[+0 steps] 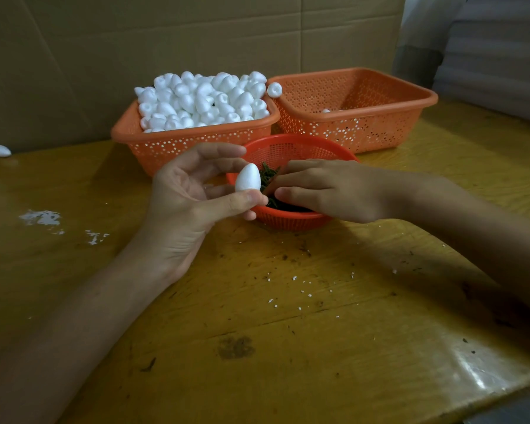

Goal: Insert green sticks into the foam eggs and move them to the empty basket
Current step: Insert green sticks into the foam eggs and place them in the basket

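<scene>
Left hand (184, 194) pinches one white foam egg (248, 178) between thumb and fingers. Right hand (325, 188) reaches into the dark green sticks (268, 175) in the round red plastic basket (291, 220); grasp cannot be told. Recommended: take one stick and push it straight along the egg's axis. Scuffed yellow wooden table (288, 316), foam crumbs; brown cardboard wall (104, 56) beyond.

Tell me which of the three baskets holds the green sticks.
The small round red basket, nearest the person. The left orange basket behind it is heaped with foam eggs; the right orange basket is nearly empty.
</scene>
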